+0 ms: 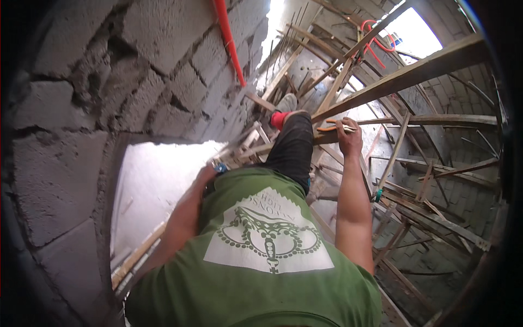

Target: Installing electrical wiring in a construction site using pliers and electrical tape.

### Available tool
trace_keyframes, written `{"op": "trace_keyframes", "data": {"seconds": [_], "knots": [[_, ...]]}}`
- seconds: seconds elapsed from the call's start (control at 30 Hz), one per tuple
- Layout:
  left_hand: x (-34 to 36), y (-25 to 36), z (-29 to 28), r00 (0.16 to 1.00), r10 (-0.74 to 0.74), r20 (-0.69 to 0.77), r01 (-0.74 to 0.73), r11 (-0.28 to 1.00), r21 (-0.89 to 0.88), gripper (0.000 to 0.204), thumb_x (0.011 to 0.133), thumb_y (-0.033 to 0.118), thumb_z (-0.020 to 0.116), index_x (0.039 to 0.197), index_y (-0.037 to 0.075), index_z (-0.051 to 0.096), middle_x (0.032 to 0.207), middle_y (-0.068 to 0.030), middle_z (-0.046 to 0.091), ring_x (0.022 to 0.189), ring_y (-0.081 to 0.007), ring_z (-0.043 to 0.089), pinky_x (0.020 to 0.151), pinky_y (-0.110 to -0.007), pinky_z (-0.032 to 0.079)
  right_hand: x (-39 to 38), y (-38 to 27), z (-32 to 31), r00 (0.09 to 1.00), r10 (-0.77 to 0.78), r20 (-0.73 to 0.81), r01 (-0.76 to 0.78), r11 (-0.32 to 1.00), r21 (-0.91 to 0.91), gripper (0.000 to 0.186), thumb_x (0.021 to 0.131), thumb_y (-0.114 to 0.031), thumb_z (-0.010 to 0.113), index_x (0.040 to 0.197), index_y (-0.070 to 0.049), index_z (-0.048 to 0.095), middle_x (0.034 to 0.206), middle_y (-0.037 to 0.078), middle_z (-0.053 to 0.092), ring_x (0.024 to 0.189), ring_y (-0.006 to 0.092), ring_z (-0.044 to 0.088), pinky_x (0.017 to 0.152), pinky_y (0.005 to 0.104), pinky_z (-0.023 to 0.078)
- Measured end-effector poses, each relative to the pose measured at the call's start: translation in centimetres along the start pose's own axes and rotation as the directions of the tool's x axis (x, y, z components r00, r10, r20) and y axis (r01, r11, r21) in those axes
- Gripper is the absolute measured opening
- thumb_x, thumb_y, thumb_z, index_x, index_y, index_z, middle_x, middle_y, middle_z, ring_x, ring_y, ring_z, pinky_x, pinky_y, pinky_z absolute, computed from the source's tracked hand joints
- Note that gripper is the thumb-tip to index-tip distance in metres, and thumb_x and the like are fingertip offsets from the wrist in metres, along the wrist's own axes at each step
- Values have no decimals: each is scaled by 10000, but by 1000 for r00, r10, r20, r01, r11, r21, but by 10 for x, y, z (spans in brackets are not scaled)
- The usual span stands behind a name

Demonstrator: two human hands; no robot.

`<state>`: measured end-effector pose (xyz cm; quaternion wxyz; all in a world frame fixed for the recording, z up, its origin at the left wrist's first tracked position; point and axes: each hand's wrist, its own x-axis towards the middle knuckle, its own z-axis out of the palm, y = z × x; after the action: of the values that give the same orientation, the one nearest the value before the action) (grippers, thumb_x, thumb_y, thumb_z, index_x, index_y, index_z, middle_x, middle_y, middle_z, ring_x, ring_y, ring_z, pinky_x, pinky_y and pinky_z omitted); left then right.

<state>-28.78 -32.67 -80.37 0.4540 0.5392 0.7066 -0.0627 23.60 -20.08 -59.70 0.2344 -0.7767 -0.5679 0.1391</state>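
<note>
My right hand (350, 140) is closed around a pair of pliers (327, 129) with orange handles, beside a wooden beam (403, 76) that slants up to the right. The handles stick out to the left of the fingers. My left hand (206, 175) is down at my hip, close to the edge of a wall opening. Its fingers are hidden, and a dark watch (220, 167) shows at the wrist. One leg in dark trousers (292, 152) stretches forward, with a red sock (279, 120) and a grey shoe (287, 102) among the timbers.
A rough block wall (65, 136) rises close on my left, with a bright opening (158, 174) in it. An orange-red pipe (229, 43) runs down the wall. Wooden scaffold poles (452, 120) criss-cross on the right above a lower level. A red hose (376, 38) hangs at the far right.
</note>
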Motion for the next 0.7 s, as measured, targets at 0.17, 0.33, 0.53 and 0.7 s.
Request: {"op": "trace_keyframes", "data": {"seconds": [0.17,0.33,0.53,0.7], "knots": [[0,-5,3,983,-101,150,82,989,124,589,847,498,664,1107,-29,689,1088,-285,688,1049,-412,675,858,-477,534,1,6,2,999,-27,17,26,1000,9,313,902,-413,682,1031,-136,751,1241,44,673,1156,300,592,991,416,475],[2,-11,16,993,-91,73,83,991,104,482,835,401,711,1005,-50,707,1011,-295,693,996,-436,680,823,-487,543,6,15,6,999,-30,31,29,999,35,308,906,-409,678,1034,-138,747,1248,35,671,1157,295,590,991,406,475],[11,-25,18,994,-14,108,-7,981,195,456,859,434,638,969,0,723,1010,-273,706,984,-421,689,811,-494,533,5,14,6,999,-29,16,29,999,25,298,905,-399,685,1030,-136,746,1240,39,672,1159,296,589,995,408,474],[-6,-3,-5,979,132,157,-165,962,217,379,871,365,618,959,10,716,1015,-263,710,994,-408,695,806,-480,533,-2,15,6,1000,-17,-25,18,1000,12,274,889,-375,712,1017,-135,749,1226,58,675,1152,298,595,999,404,478]]}}
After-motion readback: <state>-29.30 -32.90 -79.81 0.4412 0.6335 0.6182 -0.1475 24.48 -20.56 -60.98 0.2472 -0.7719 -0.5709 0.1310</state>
